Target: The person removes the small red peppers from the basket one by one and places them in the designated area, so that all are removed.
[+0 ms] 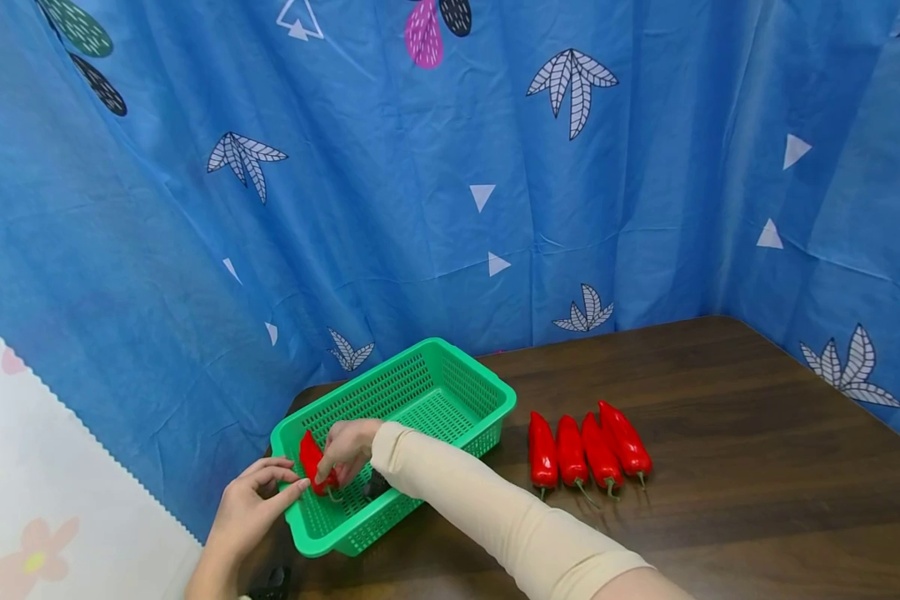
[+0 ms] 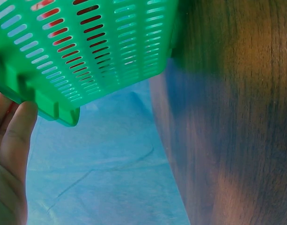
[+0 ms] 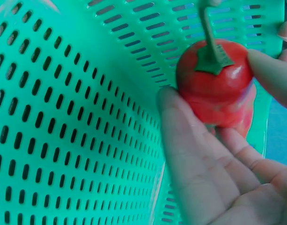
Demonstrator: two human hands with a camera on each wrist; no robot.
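A green plastic basket [image 1: 487, 435] with slotted walls stands on the left part of the table. At its left end, my left hand [image 1: 251, 507] grips the rim between thumb and fingers; the left wrist view shows the fingers at the rim from below. Inside that same end, my right hand [image 1: 350, 446] holds a red pepper [image 1: 311, 455]. In the right wrist view, fingers and thumb are round the pepper [image 3: 218, 89], its green stem toward the camera. Several more red peppers [image 1: 572, 450] lie side by side to the right of the basket, stems toward me.
The brown wooden table [image 1: 757, 467] extends to the right beyond the row of peppers. A blue patterned curtain [image 1: 420, 208] hangs behind the table's back edge and along the right. A small black object [image 1: 273, 582] sits near the front left.
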